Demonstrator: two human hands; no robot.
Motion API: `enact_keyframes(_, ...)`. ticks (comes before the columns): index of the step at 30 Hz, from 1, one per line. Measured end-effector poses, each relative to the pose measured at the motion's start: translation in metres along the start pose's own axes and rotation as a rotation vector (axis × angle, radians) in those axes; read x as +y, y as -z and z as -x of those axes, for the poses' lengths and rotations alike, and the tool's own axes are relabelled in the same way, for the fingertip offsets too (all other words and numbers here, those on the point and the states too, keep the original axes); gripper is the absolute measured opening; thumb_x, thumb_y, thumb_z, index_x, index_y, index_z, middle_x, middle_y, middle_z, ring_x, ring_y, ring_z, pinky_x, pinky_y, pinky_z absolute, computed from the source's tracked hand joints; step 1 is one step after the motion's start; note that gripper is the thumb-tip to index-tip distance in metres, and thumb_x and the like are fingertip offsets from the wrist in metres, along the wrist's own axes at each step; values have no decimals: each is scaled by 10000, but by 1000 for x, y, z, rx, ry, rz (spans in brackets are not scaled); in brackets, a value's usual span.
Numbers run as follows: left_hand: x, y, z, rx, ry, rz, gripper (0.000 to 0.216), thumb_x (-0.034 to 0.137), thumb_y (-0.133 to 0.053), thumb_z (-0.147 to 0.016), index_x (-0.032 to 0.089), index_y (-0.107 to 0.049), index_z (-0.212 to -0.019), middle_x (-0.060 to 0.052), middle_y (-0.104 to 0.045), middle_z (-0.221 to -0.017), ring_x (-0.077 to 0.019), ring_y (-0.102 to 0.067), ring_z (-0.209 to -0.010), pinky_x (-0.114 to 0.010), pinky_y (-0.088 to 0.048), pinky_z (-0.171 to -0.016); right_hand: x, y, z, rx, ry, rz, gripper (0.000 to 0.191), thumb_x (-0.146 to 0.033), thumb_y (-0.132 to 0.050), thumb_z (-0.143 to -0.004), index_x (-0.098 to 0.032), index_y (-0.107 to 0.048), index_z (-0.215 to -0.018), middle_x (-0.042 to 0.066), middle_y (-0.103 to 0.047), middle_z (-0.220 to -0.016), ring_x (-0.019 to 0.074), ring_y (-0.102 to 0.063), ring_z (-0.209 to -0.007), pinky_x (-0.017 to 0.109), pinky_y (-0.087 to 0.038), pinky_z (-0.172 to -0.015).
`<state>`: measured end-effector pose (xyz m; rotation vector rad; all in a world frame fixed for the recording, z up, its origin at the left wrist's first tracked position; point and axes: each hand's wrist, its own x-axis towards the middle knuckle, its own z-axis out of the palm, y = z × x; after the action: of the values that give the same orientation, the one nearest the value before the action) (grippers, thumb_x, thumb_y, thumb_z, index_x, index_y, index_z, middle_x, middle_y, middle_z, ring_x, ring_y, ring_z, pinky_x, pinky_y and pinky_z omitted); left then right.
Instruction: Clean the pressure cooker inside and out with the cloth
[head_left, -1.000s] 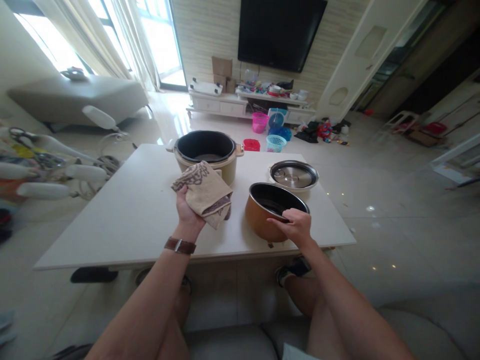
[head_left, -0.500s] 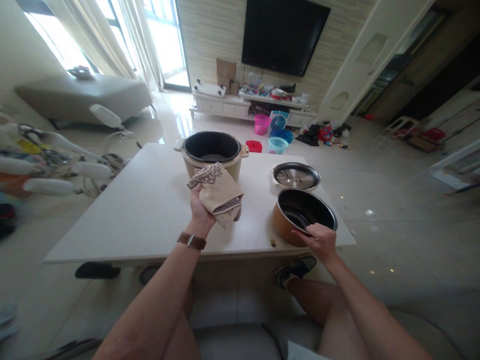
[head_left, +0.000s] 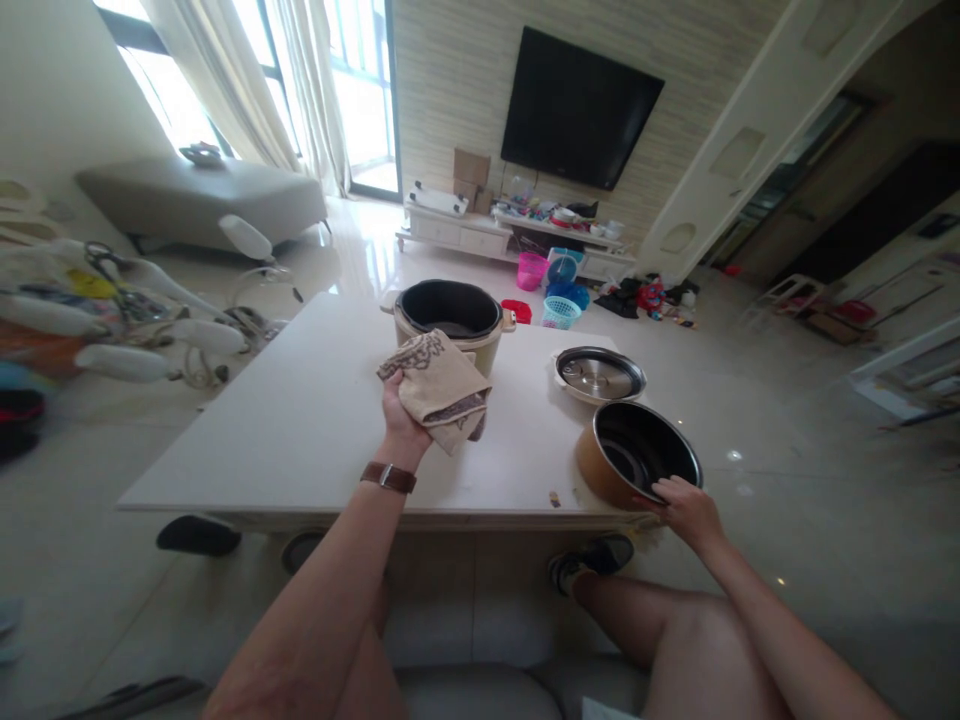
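Head view: the left hand (head_left: 403, 420) clasps a folded cloth (head_left: 436, 378) over the white table (head_left: 300, 430). The right hand (head_left: 690, 510) pinches the brown pot (head_left: 602, 467) by its rim at the near-right corner, probably to steady it.

Dim rm overall. Daylight from glass door (head_left: 367, 100) approx 11 o'clk, blown out w/ white glare; streaky reflections on floor (head_left: 364, 245) below it. Passage (head_left: 862, 210) at 2 o'clk v. dark. Pot (head_left: 634, 455) at 4 o'clk: inside near-black, thin rim shine. Cloth (head_left: 442, 385) fairly clear; clutter (head_left: 120, 363) at 9 o'clk blurry. Wide-angle stretch on forearms (head_left: 322, 600) twd 4 & 7 o'clk.
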<state>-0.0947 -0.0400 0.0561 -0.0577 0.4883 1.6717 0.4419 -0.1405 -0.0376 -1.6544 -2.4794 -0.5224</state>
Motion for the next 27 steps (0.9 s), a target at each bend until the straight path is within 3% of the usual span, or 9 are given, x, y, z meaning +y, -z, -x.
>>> enact_keyframes(4,34,5,-6,-19,-151,32,488,434,-460,-1009,132,-716,-1296,-147,-785,-1262,-308,-704,-1280,-497,-500,-1175,10,22,-4,17,3,-79,532,-719,-557,-981,-230,-702,-830,67,-699,-833,242,-636,-807,348,-426,-706)
enact_keyframes(7,53,11,-13,3,-303,73,516,468,-413,-1024,161,-711,-1314,-129,-767,-1311,-280,-678,-1318,-463,-461,-1209,-13,44,-36,120,-33,-265,462,-679,-642,-941,-232,-706,-1038,88,-717,-996,280,-665,-963,401,-502,-878)
enact_keyframes(10,62,17,-16,32,-382,104,540,476,-380,-1032,171,-701,-1340,-133,-743,-1354,-270,-656,-1346,-447,-443,-1220,-58,53,-101,224,-238,-531,314,-545,-661,-939,-234,-679,-981,89,-694,-980,281,-652,-970,438,-516,-941)
enact_keyframes(12,64,20,-16,63,-372,121,562,480,-356,-1036,161,-698,-1346,-146,-736,-1360,-279,-651,-1350,-457,-440,-1220,-92,48,-160,166,-447,-826,251,-469,-731,-874,-230,-670,-922,70,-691,-949,257,-638,-918,409,-540,-886)
enact_keyframes(14,65,21,-15,95,-351,142,572,476,-339,-1039,153,-697,-1348,-154,-737,-1353,-291,-650,-1349,-476,-438,-1219,-123,36,-223,12,-767,-1222,208,-360,-800,-804,-222,-648,-833,50,-677,-892,229,-634,-903,356,-559,-843)
enact_keyframes(19,75,22,-15,134,-344,187,545,454,-351,-1037,169,-699,-1344,-140,-750,-1319,-292,-654,-1341,-503,-423,-1224,-164,7,-362,-91,-919,-1485,208,-368,-619,-970,-220,-589,-826,43,-650,-873,175,-659,-805,310,-618,-729)
enact_keyframes(23,86,24,-19,174,-339,205,547,472,-369,-1029,167,-700,-1339,-140,-745,-1331,-302,-655,-1338,-504,-438,-1209,-176,-3,-423,-69,-1002,-1596,233,-378,-547,-1031,-227,-553,-852,22,-621,-839,144,-634,-773,266,-619,-715)
enact_keyframes(27,93,29,-21,179,-324,193,551,475,-357,-1026,181,-710,-1329,-136,-744,-1340,-304,-652,-1344,-505,-453,-1196,-187,-2,-440,-30,-1025,-1673,119,-258,-584,-1014,-244,-543,-903,-8,-638,-824,120,-637,-760,222,-596,-707)
